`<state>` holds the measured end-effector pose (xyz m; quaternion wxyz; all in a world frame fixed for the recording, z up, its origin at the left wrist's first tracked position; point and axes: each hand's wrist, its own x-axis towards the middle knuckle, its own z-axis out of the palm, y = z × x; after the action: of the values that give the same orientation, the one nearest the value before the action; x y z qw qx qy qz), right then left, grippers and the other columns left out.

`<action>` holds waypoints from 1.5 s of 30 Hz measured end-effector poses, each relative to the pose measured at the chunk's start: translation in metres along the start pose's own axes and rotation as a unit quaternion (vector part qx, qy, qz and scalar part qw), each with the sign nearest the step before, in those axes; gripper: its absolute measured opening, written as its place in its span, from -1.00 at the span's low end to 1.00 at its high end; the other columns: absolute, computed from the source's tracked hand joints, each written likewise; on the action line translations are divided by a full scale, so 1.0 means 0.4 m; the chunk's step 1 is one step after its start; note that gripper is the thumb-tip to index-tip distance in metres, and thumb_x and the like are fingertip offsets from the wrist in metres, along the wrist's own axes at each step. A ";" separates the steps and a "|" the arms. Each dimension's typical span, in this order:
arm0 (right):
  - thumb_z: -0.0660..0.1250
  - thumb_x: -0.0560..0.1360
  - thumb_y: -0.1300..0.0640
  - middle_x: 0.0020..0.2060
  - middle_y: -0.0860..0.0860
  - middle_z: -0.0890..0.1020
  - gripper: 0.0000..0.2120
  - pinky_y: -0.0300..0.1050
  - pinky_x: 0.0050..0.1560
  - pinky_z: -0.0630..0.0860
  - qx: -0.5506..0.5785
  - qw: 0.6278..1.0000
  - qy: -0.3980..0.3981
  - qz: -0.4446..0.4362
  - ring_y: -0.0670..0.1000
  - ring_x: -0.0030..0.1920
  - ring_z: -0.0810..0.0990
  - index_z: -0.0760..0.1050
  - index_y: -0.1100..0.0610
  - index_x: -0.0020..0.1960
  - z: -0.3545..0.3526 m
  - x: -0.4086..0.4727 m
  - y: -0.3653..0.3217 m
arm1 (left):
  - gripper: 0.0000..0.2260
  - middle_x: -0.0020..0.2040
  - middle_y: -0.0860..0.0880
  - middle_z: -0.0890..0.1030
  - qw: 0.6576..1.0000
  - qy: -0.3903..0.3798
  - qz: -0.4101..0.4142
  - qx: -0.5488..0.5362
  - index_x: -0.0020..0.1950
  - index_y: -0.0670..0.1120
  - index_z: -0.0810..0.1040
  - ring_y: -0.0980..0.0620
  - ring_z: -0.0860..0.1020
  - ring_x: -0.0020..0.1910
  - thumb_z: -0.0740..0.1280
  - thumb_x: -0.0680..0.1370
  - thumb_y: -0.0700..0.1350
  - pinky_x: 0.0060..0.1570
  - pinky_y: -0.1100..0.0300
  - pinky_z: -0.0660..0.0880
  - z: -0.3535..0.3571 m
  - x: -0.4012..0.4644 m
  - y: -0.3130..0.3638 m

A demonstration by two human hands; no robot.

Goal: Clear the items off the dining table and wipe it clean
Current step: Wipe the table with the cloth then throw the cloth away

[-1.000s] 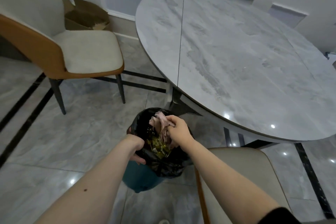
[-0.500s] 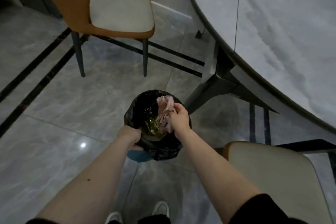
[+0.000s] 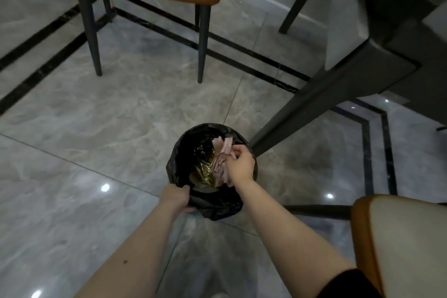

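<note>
A small trash bin lined with a black bag (image 3: 179,159) stands on the floor below me. My right hand (image 3: 240,164) is over its opening, shut on a crumpled pink cloth (image 3: 221,161) that hangs into the bin. Shiny yellow-green wrappers (image 3: 204,173) lie inside. My left hand (image 3: 176,197) grips the bag's near rim. The table top is out of view; only its dark leg (image 3: 321,101) and underside show at the right.
A tan chair with dark legs (image 3: 202,38) stands beyond the bin. Another tan chair's seat (image 3: 406,244) is at my lower right. Glossy grey floor tiles (image 3: 84,152) with black inlay strips spread to the left.
My head has tilted further down, so the table top left the view. Both hands stay at the bin, the right still holding the cloth over its opening.
</note>
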<state>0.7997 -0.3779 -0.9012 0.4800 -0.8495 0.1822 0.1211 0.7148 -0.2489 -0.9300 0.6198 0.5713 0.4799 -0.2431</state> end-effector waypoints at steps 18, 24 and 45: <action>0.27 0.48 0.31 -0.29 -0.04 0.53 -0.93 -0.39 -0.33 0.39 -0.104 0.987 0.007 -0.119 -0.09 -0.31 0.51 0.45 0.17 -0.11 -0.023 -0.025 -0.068 | -0.52 -0.02 -0.27 0.58 0.974 0.052 -0.008 0.218 0.10 -0.34 0.48 -0.22 0.59 -0.10 0.23 0.56 0.11 -0.18 0.07 0.50 -0.020 -0.036 0.079; 0.28 0.46 0.31 -0.21 0.01 0.56 -0.90 -0.08 -0.17 0.54 -0.128 0.981 0.009 -0.144 0.00 -0.20 0.55 0.45 0.13 -0.11 -0.092 -0.095 -0.160 | -0.89 -0.18 0.00 0.54 0.947 0.117 0.259 0.148 -0.06 -0.16 0.56 0.02 0.52 -0.14 0.34 0.53 -0.12 -0.15 0.22 0.37 -0.019 -0.195 0.200; 0.40 0.44 0.29 -0.17 -0.04 0.62 -0.85 -0.37 -0.15 0.55 0.048 0.982 -0.015 -0.184 -0.18 -0.14 0.61 0.51 0.15 -0.03 -0.444 -0.367 -0.567 | -0.88 -0.26 -0.04 0.61 0.926 0.066 0.356 0.109 -0.19 -0.11 0.57 -0.05 0.59 -0.23 0.38 0.49 -0.08 -0.17 0.07 0.53 0.026 -0.723 0.514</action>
<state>0.7690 -0.3952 -0.5799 0.5371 -0.8426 0.0213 0.0347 0.7712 -0.2831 -0.5810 0.5669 0.7831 0.2549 -0.0188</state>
